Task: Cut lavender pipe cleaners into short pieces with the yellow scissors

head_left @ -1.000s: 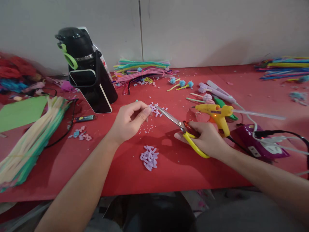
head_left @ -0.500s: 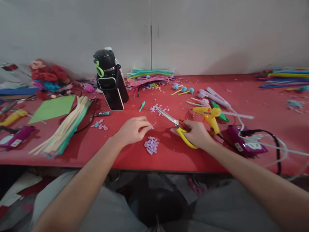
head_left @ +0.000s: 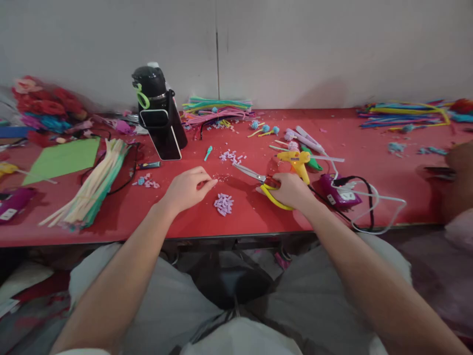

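My right hand [head_left: 291,191] is closed on the yellow handles of a pair of scissors [head_left: 254,175], whose blades lie low over the red table [head_left: 111,224] and point up-left. My left hand [head_left: 186,190] rests on the table with fingertips pinched together; what they hold, if anything, is too small to make out. A small pile of cut lilac pieces [head_left: 222,203] lies between the hands, just right of the left fingertips. More lilac bits [head_left: 231,157] are scattered beyond the scissor tips.
A yellow glue gun [head_left: 295,160] and a purple power strip [head_left: 338,192] with cables sit right of my right hand. A black bottle with a phone [head_left: 158,121], pipe cleaner stacks [head_left: 218,107], a pale stem bundle [head_left: 92,190] and green paper [head_left: 62,158] lie around. Another person's hand [head_left: 458,165] is at the right edge.
The view has pulled back and the hands look smaller. My left hand has come down from near the scissor tips to the table beside the lilac pile. The scissors have lowered.
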{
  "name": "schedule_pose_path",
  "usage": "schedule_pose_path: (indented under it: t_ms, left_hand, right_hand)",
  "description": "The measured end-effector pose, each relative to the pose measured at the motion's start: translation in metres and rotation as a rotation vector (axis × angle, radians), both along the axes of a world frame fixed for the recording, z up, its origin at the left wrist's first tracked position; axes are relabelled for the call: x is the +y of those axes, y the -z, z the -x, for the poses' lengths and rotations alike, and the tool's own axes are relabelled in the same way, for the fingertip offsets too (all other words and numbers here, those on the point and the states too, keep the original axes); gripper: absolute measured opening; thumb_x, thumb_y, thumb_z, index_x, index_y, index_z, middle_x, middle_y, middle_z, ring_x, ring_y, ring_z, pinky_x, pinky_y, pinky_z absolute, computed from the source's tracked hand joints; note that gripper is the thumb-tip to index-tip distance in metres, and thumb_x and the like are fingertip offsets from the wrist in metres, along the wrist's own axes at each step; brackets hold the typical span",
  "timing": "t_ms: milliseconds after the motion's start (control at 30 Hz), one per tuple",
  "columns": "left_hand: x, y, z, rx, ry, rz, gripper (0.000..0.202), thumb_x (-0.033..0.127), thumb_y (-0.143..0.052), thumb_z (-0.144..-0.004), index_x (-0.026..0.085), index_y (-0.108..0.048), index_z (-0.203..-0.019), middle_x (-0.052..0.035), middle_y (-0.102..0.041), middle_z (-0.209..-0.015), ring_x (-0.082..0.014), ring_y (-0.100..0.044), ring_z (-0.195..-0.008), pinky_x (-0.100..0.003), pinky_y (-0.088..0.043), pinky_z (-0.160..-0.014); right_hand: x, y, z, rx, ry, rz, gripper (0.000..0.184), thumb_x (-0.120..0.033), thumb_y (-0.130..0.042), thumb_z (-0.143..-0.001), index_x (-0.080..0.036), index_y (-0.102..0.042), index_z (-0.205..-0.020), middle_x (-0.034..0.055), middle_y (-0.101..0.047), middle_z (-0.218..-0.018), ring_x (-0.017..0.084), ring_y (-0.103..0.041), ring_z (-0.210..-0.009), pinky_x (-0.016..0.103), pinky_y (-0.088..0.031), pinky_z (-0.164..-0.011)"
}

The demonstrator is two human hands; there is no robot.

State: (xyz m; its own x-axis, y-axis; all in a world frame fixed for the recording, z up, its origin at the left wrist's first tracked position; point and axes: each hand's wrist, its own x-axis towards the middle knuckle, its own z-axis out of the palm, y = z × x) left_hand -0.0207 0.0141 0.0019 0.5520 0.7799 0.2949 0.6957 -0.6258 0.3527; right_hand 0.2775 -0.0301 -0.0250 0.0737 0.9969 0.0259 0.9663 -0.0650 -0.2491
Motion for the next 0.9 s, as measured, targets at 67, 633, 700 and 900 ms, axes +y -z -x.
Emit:
schedule_pose_path:
  t_ms: [67,633,700,900]
  left_hand:
    - [0.007,0.001,-0.001,0.017,-0.038,0.027,0.029,0.04,-0.052,-0.094,0.019,-0.07,-0.084,-0.0053,-0.066,-0.087,-0.0163,-0.059,-0.076,-0.03,-0.044,-0.072]
    - [0.091,0.03,-0.087,0.062,-0.18,0.177,0.007,0.023,-0.062,-0.085,0.017,-0.062,-0.081,-0.01,-0.066,-0.093,-0.025,-0.062,-0.093,-0.04,-0.047,-0.085]
    - [0.091,0.031,-0.089,0.077,-0.186,0.17,0.006,0.021,-0.061,-0.086,0.017,-0.061,-0.081,-0.0101,-0.064,-0.094,-0.0258,-0.061,-0.097,-0.04,-0.046,-0.088]
    - [0.089,0.029,-0.087,0.059,-0.173,0.16,0.009,0.019,-0.06,-0.088,0.017,-0.06,-0.079,-0.01,-0.063,-0.095,-0.0255,-0.06,-0.099,-0.04,-0.045,-0.091]
  right_hand:
    - [-0.003,-0.004,0.0,-0.08,0.021,0.065,0.051,-0.071,-0.058,-0.076,-0.02,-0.062,-0.073,0.0088,-0.066,-0.073,0.021,-0.06,-0.067,0.029,-0.034,-0.055]
    - [-0.005,-0.013,-0.01,-0.084,-0.014,0.232,0.056,-0.071,-0.057,-0.078,-0.017,-0.069,-0.079,0.0146,-0.071,-0.08,0.027,-0.068,-0.074,0.032,-0.04,-0.057]
    - [-0.006,-0.015,-0.01,-0.078,-0.017,0.239,0.056,-0.071,-0.057,-0.078,-0.017,-0.07,-0.08,0.0147,-0.071,-0.08,0.027,-0.068,-0.075,0.031,-0.04,-0.057]
    - [-0.006,-0.016,-0.011,-0.073,-0.018,0.246,0.057,-0.071,-0.058,-0.077,-0.016,-0.071,-0.082,0.0157,-0.071,-0.081,0.027,-0.068,-0.075,0.031,-0.041,-0.058]
